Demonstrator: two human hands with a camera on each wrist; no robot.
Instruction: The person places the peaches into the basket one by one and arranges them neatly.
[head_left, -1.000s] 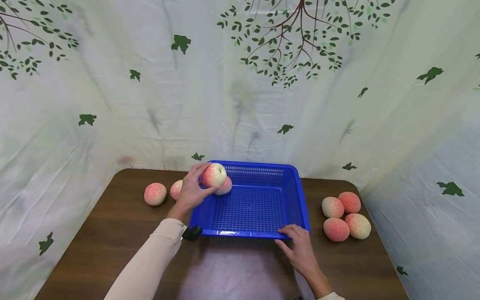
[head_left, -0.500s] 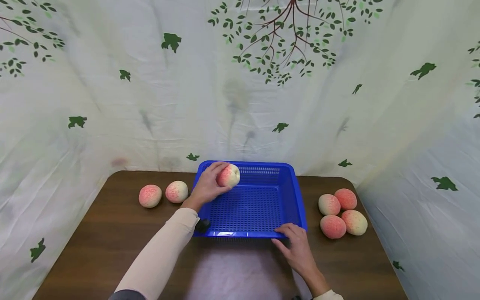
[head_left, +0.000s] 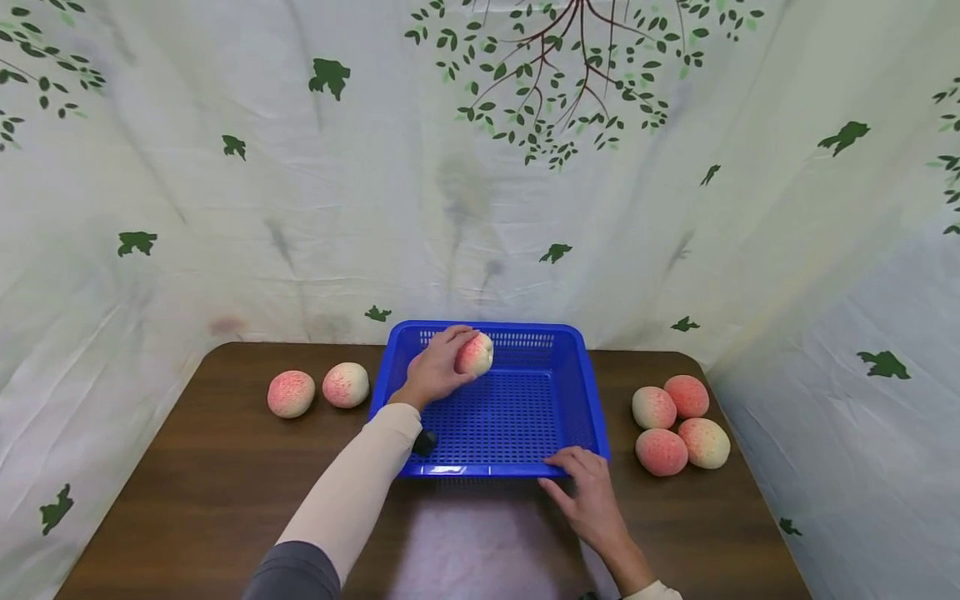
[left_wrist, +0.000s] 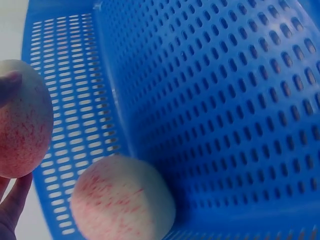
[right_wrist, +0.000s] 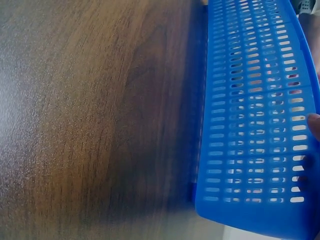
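Observation:
My left hand [head_left: 437,368] holds a pink-and-cream peach [head_left: 477,355] between thumb and fingers, over the left back part of a blue plastic basket [head_left: 517,417]. In the left wrist view the held peach [left_wrist: 27,132] is apart from a second peach [left_wrist: 122,202], which lies inside the basket by its slotted wall; the head view has that one hidden behind the hand. My right hand [head_left: 592,504] grips the basket's front rim near the right corner, fingers over the edge and thumb outside. The right wrist view catches the thumb tip [right_wrist: 314,124] against the slotted outer wall [right_wrist: 250,135].
Left of the basket, two peaches [head_left: 291,394] [head_left: 346,385] sit on the brown wooden table [head_left: 187,492]. Several more peaches [head_left: 662,452] are clustered right of it. A pale leaf-printed curtain [head_left: 337,200] hangs behind and at both sides.
My left hand has carried the peach rightward, farther over the basket. The peach inside the basket has passed out of sight behind the hand. My right hand keeps its grip on the rim.

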